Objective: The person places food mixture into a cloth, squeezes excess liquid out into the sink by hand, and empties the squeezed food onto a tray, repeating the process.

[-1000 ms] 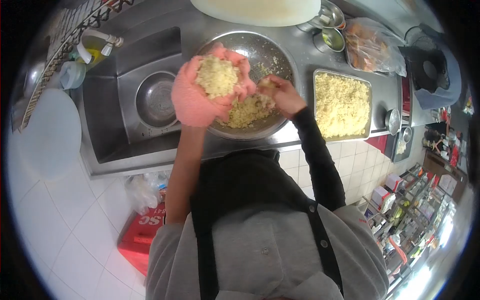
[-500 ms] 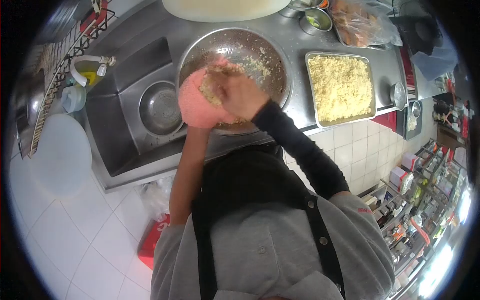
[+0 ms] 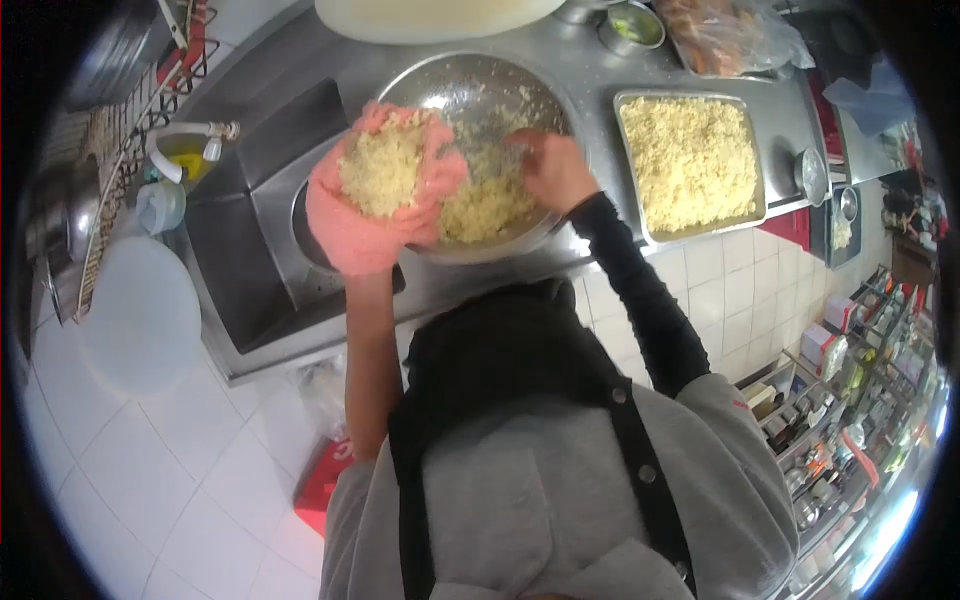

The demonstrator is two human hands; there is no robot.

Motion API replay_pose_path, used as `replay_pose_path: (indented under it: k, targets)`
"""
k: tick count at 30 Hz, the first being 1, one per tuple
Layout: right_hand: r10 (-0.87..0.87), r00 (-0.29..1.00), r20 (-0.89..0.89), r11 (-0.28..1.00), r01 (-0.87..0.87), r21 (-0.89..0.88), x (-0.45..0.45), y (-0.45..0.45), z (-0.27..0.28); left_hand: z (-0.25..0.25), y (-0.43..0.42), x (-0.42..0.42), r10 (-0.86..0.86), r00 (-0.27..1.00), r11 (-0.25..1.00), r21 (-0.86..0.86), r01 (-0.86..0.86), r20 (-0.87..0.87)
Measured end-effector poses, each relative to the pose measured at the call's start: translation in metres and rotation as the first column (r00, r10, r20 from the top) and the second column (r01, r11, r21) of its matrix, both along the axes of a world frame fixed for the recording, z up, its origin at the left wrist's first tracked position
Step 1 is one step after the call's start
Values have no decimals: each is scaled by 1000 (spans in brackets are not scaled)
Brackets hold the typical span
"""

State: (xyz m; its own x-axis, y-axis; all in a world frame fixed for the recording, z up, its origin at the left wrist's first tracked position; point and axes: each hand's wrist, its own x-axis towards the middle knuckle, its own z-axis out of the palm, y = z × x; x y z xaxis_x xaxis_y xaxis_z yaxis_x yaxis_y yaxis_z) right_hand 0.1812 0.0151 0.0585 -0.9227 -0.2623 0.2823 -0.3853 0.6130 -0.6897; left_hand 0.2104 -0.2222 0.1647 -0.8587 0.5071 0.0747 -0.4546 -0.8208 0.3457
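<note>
My left hand is hidden under a pink cloth; only my left forearm shows below it. The cloth is spread open like a cup and cradles a heap of pale yellow crumbly food, above the left rim of a large metal bowl. More of the same crumbly food lies in the bowl, with bits stuck to its wall. My right hand is over the right side of the bowl, fingers partly bent and apart, with nothing visible in them.
A metal tray full of yellow crumbles is to the right. The sink and its faucet are on the left. Behind are a pale board, small metal bowls and a plastic bag.
My right hand has moved right, away from the cloth, over the bowl. The cloth has moved left and opened, so its yellow contents show.
</note>
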Motion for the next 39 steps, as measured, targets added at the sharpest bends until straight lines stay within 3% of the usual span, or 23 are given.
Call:
replay_pose_path:
  k: [1, 2, 4, 6, 7, 9, 12, 14, 16, 17, 18, 19, 20, 22, 23, 25, 26, 28, 29, 31, 32, 34, 39]
  targets:
    - [-50, 989, 142, 998, 54, -22, 10, 2, 11, -3, 0, 6, 30, 1000, 1000, -9, -30, -9]
    - [-67, 988, 141, 986, 87, -142, 12, 2, 1, -3, 1, 5, 49, 998, 999, 7, -49, -24]
    - [3, 982, 187, 986, 28, -164, 16, -3, -25, -6, 4, 4, 71, 997, 996, 60, -70, -27]
    - [71, 976, 208, 968, -17, -250, 19, -16, -36, -13, 7, 4, 237, 940, 921, -251, -298, -247]
    - [119, 965, 235, 975, -68, -214, 19, -18, -35, -20, 8, 5, 287, 816, 676, -497, -544, -502]
    - [107, 886, 452, 991, -130, 20, 17, -31, -13, -20, 17, 8, 307, 655, 311, -577, -755, -691]
    - [322, 945, 56, 947, -322, -13, 15, -46, -113, -14, 33, 9, 449, 623, 284, -559, -779, -641]
    - [398, 890, 224, 811, -228, -539, 14, -56, -93, -11, 34, 4, 323, 568, 192, -535, -823, -757]
    - [513, 768, 383, 541, 57, -839, 13, -58, -59, -6, 33, 4, 97, 404, 48, -401, -915, -910]
    - [575, 676, 462, 412, 249, -877, 13, -55, -41, -11, 32, 4, 111, 377, 40, -375, -926, -919]
    - [539, 721, 436, 439, 201, -875, 14, -52, -35, -16, 30, 3, 124, 350, 30, -349, -937, -929]
    - [500, 764, 408, 469, 157, -869, 15, -48, -30, -39, 28, 1, 296, 404, 87, -397, -914, -865]
    - [380, 899, 218, 661, -100, -744, 17, -42, -29, -45, 29, 0, 369, 446, 154, -419, -895, -816]
    - [339, 940, 41, 796, -264, -545, 18, -34, -37, -52, 30, 0, 425, 513, 284, -428, -858, -746]
    - [376, 921, 106, 768, -245, -592, 18, -34, -39, -52, 30, 2, 409, 540, 343, -424, -838, -736]
    - [429, 901, 64, 593, -227, -772, 20, -45, -42, -47, 26, 11, 373, 586, 453, -410, -791, -719]
    - [420, 907, -37, 424, -232, -875, 15, -59, -25, -46, 27, 13, 352, 609, 507, -402, -762, -711]
    - [414, 910, -6, 230, -111, -967, 10, -63, -20, -45, 32, 18, 333, 690, 539, -471, -698, -642]
    - [440, 890, 117, 225, 17, -974, 4, -57, -19, -42, 33, 17, 277, 713, 518, -524, -675, -644]
    - [456, 880, 128, 123, 81, -989, 4, -56, -21, -31, 32, 13, 111, 737, 421, -640, -643, -667]
    - [434, 901, 20, 23, 12, -1000, 9, -62, -5, -31, 27, 12, 45, 715, 370, -653, -661, -698]
    - [373, 927, -28, -21, -21, -1000, 13, -63, 5, -42, 15, 9, -44, 636, 301, -617, -727, -770]
    - [318, 927, 200, 161, 156, -975, 14, -60, -1, -74, -9, 2, -219, 467, 305, -514, -802, -857]
